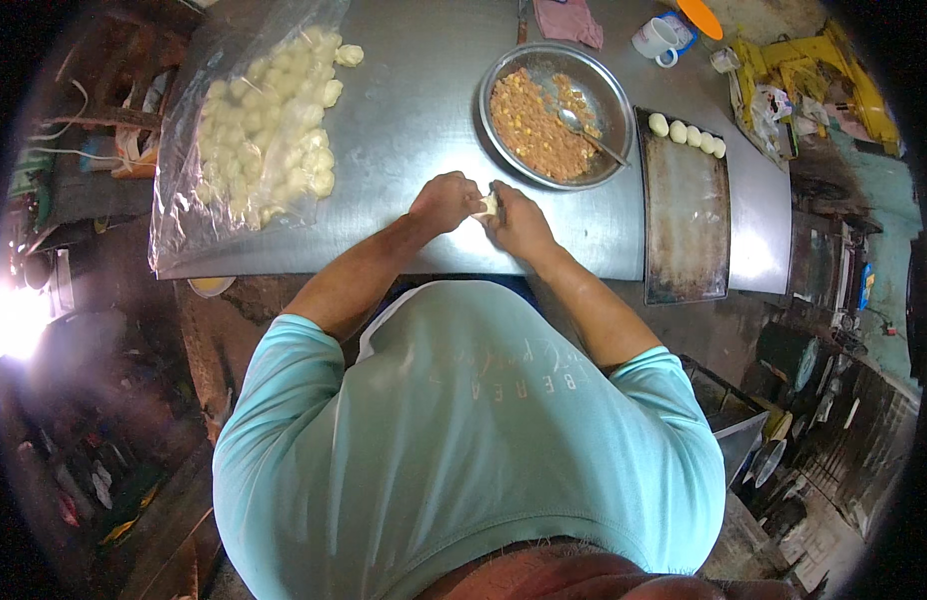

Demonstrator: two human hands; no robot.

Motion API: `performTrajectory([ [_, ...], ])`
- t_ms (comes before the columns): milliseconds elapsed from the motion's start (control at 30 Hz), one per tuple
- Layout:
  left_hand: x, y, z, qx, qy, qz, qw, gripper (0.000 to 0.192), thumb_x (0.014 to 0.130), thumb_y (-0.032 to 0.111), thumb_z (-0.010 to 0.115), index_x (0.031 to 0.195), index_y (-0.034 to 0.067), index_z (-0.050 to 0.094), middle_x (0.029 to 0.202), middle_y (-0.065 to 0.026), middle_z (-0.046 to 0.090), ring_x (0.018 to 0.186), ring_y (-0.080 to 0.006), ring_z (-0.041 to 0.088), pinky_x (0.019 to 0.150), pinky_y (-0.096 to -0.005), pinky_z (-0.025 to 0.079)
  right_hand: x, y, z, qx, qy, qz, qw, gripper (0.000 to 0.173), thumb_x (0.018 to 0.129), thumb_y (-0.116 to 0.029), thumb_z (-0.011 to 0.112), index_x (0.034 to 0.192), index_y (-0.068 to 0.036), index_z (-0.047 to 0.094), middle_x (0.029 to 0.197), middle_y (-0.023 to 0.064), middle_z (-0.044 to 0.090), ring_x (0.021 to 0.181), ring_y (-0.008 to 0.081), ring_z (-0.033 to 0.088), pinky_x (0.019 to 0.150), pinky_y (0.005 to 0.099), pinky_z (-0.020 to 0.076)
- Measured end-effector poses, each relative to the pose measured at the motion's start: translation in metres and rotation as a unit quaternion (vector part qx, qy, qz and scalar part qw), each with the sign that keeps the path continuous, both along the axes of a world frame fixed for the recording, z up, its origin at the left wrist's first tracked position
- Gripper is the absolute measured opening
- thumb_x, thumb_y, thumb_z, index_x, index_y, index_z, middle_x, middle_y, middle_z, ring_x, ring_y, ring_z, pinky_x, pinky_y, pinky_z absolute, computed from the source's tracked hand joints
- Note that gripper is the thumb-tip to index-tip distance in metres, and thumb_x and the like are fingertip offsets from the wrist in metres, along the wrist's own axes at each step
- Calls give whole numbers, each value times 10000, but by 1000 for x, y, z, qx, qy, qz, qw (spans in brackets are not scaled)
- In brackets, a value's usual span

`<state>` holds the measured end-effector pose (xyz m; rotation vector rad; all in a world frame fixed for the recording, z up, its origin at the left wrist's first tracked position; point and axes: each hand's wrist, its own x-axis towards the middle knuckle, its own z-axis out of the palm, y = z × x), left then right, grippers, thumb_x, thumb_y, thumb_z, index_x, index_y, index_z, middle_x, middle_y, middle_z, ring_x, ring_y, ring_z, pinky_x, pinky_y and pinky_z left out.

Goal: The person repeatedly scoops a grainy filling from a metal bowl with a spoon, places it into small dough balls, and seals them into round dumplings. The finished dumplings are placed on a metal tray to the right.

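Note:
Between my two hands, above the steel table near its front edge, is a small piece of pale dough. My left hand pinches its left side with curled fingers. The other side is gripped by my right hand, which also has something dark at its fingertips, too small to name. Just beyond my hands stands a steel bowl of crumbly brown filling with yellow bits, and a metal spoon rests in it. To the left, many dough balls lie mostly under a clear plastic sheet.
A dark baking tray at the right holds a row of several dough pieces and overhangs the table's front edge. Farther back are a pink cloth, a white mug and a wooden-handled tool. Yellow plastic packaging lies at the back right.

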<state>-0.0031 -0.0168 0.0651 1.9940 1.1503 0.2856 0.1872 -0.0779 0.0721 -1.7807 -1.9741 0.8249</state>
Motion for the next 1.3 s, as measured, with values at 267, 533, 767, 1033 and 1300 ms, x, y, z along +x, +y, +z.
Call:
performTrajectory([
  [267,14,-18,6,-46,91,25,995,208,894,253,688,953,58,732,993,-197,712,934,-371,707,839,-474,558,-7,-3,1,73,-6,18,997,118,863,-153,704,906,-50,742,853,226,704,832,401,696,767,483,553],
  [533,24,-20,0,-95,163,91,978,627,874,418,759,1289,1,543,924,-208,712,928,-350,706,816,-455,548,-1,-14,4,25,3,11,1000,160,887,-148,632,1008,-63,694,981,203,672,842,404,687,767,494,563],
  [767,18,-28,-10,-155,-65,91,982,643,957,417,684,1386,-27,505,929,-157,718,914,-187,687,793,-360,548,10,-8,-12,9,84,-2,996,447,898,-182,688,1320,-82,581,1073,201,681,931,377,702,792,464,571],
  [1033,61,-39,7,-322,-153,266,896,501,1024,419,593,1189,-48,667,939,-115,716,783,-159,657,704,-316,537,34,-26,-21,-189,331,-166,909,449,988,-173,662,1390,-12,543,956,107,690,767,172,642,656,294,526],
  [1300,120,-38,-15,-504,-165,135,837,599,1006,553,569,1369,76,584,1193,-67,648,939,-174,648,764,-347,522,104,-27,-3,-207,452,-308,811,383,969,-167,678,1311,-18,592,1088,93,704,862,146,655,645,265,531],
])
